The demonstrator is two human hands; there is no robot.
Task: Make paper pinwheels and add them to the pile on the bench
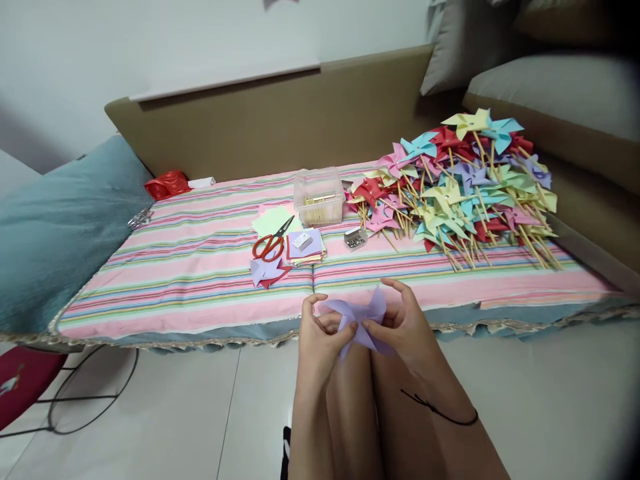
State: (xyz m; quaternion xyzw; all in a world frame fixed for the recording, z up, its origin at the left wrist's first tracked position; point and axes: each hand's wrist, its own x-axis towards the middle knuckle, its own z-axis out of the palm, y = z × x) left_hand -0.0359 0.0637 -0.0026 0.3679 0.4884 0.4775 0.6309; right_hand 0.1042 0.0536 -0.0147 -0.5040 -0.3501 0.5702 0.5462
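Purple paper pinwheel (361, 312), head view: held above the person's legs (350, 393), in front of the striped cloth (200, 280). Left hand (321, 339) and right hand (406, 328) each pinch one side, thumbs near its centre. Any fastening there: cannot tell. Judged risks: a slackened thumb could let bent blades spring loose; uneven pull could skew the centre; overpressing could crease the paper.

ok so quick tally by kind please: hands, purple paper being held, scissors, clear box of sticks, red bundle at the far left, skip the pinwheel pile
Hands: 2 (left hand, right hand)
Held purple paper: 1
Scissors: 1
Clear box of sticks: 1
Red bundle: 1
Total: 6
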